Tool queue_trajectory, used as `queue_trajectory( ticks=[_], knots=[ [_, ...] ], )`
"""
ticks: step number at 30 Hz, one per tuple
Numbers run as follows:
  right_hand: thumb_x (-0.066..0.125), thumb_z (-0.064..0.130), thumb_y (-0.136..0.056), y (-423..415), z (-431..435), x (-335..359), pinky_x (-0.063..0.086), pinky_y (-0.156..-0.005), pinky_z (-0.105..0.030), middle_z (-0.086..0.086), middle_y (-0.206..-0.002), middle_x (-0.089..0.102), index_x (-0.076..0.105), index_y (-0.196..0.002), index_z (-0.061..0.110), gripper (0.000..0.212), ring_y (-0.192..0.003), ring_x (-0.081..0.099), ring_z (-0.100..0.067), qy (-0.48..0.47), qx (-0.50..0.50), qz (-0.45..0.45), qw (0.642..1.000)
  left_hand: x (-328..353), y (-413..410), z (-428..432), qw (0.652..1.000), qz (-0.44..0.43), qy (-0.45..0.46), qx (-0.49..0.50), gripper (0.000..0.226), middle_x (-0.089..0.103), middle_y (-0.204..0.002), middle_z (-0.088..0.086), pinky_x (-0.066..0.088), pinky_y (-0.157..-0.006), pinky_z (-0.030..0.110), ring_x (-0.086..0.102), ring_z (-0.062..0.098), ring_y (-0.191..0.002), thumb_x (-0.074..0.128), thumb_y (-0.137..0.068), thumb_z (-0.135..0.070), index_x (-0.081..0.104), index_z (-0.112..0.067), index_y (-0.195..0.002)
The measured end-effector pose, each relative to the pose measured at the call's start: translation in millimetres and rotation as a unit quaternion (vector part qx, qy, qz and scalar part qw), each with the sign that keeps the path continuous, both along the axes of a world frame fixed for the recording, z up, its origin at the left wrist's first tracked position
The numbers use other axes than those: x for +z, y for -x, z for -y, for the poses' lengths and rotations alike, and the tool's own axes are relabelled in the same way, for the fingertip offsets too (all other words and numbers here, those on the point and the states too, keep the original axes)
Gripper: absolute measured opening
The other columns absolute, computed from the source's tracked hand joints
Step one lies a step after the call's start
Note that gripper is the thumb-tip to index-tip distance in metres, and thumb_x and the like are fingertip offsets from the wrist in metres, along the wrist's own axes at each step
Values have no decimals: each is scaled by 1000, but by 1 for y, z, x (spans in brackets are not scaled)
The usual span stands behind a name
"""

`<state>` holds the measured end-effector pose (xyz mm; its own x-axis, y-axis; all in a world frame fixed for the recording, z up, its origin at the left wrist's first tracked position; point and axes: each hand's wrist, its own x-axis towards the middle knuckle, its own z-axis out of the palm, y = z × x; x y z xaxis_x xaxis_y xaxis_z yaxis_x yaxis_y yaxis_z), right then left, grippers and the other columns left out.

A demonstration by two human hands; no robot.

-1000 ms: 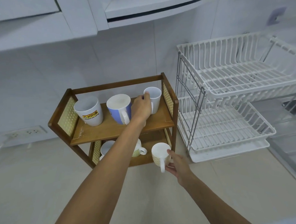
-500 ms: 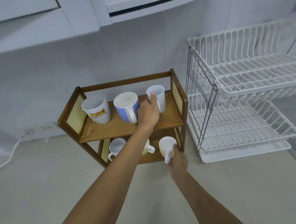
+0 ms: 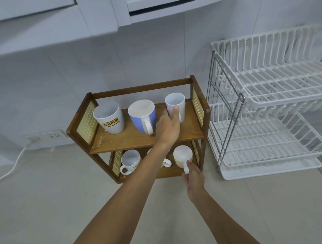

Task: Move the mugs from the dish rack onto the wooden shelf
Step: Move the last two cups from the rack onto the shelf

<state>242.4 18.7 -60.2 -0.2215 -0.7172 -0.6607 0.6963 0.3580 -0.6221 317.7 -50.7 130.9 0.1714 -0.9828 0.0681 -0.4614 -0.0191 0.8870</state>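
Centre of frame: left hand (image 3: 168,129) was wrapped round the small white mug (image 3: 175,105) at the right end of the wooden shelf (image 3: 142,140) top tier, thumb pressed on its front. Right hand (image 3: 193,175), lower centre, pinched the handle of the cream mug (image 3: 183,155) on the bottom tier. Dish rack (image 3: 266,118) at right held no mugs.

Risks, judged: left forearm crossed the lower tier and could clip the half-hidden middle mug (image 3: 165,162); withdrawing the left hand might nudge the blue mug (image 3: 142,116) just beside it.

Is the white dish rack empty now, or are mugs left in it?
Empty: both tiers of the dish rack show only bare white wire, as far as visible.
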Motion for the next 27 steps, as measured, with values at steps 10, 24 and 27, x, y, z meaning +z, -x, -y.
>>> queue_trajectory(
  ticks=[10,24,27],
  knots=[
    [68,20,-98,6,7,-1,50,-106,-39,-8,-139,58,53,-147,10,51,-130,56,-28,29,74,-89,993,-1,-4,-9,999,-33,-7,-28,49,57,-113,-11,43,-81,25,55,2,-95,40,-104,-53,50,-20,-139],
    [61,32,-101,0,-77,107,44,-93,-3,9,-142,58,51,-148,21,49,-130,56,-6,254,227,-413,845,-2,-57,-104,981,-175,88,0,26,76,-110,-11,54,-101,42,69,6,-111,51,-100,-50,65,-32,-114],
    [60,33,-102,-15,-69,150,49,-96,-11,12,-140,59,50,-149,24,49,-128,57,0,316,249,-410,819,9,-85,-119,981,-161,104,34,22,75,-107,-17,54,-98,40,69,5,-108,50,-99,-53,66,-41,-109]
  ],
)
